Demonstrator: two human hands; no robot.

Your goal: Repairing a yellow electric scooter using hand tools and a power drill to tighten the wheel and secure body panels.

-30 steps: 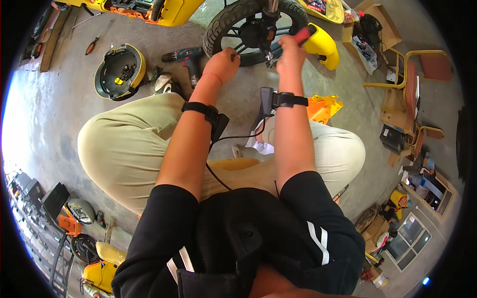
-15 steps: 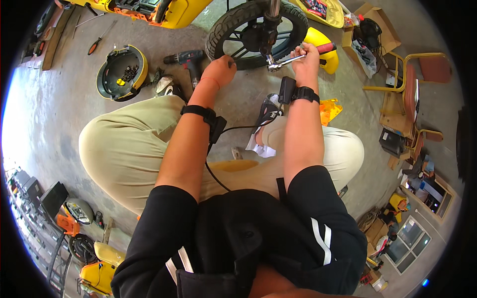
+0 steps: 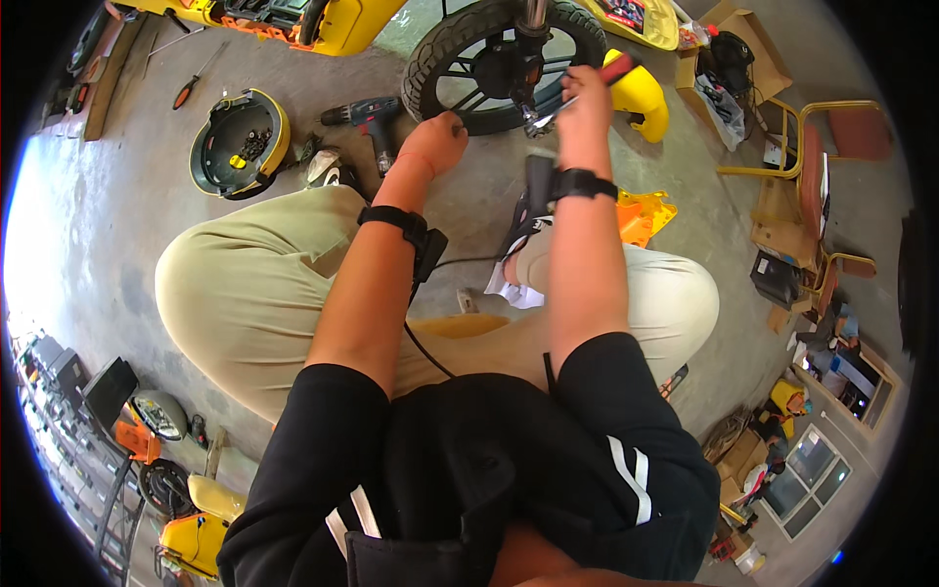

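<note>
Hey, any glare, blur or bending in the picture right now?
Head view: glare whites out the floor at the left edge; the right hand and red-handled ratchet wrench look slightly motion-blurred, the cordless drill sharper; fisheye distortion curves the scene toward a black rim.

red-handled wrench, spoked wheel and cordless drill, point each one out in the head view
Red-handled wrench (image 3: pixel 618 70): head view, on its red handle.
Spoked wheel (image 3: pixel 492 72): head view, on its dark hub.
Cordless drill (image 3: pixel 375 119): head view, on its body, near the top of the grip.
</note>
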